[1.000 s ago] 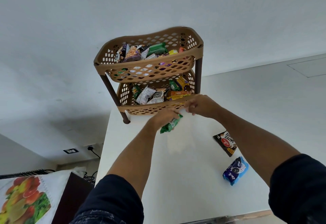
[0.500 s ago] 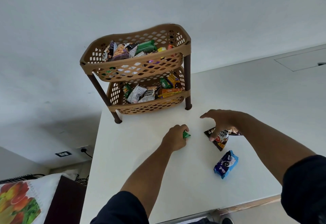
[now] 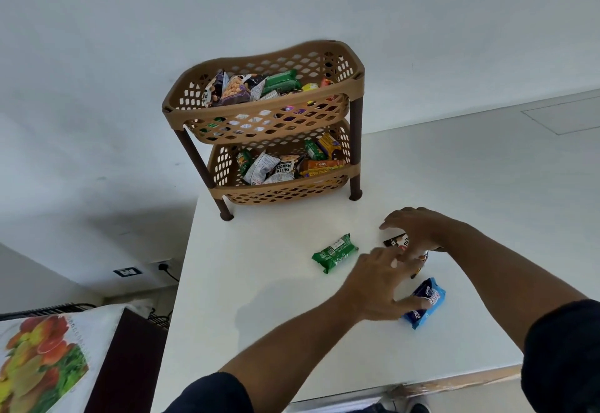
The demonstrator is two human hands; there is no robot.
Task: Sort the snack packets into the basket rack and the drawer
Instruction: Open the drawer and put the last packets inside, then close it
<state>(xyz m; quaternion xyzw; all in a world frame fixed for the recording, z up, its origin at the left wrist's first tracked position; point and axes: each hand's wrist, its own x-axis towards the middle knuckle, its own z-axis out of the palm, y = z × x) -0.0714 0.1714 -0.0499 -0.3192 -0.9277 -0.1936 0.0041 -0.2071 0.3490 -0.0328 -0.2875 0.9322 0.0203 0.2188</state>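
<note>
My right hand (image 3: 418,234) pinches the black peanut packet (image 3: 397,242) right of centre, while my left hand (image 3: 376,286), fingers spread and empty, crowds it above the blue packet (image 3: 425,302); I risk knocking that one off the counter (image 3: 243,299) edge. The green packet (image 3: 335,252) lies free.

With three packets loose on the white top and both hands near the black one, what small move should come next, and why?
Probably the right hand closes on the black packet beneath its curled fingers. The left hand hovers open, holding nothing, partly over the blue packet. The green packet lies free, and the basket rack stands just behind.
</note>
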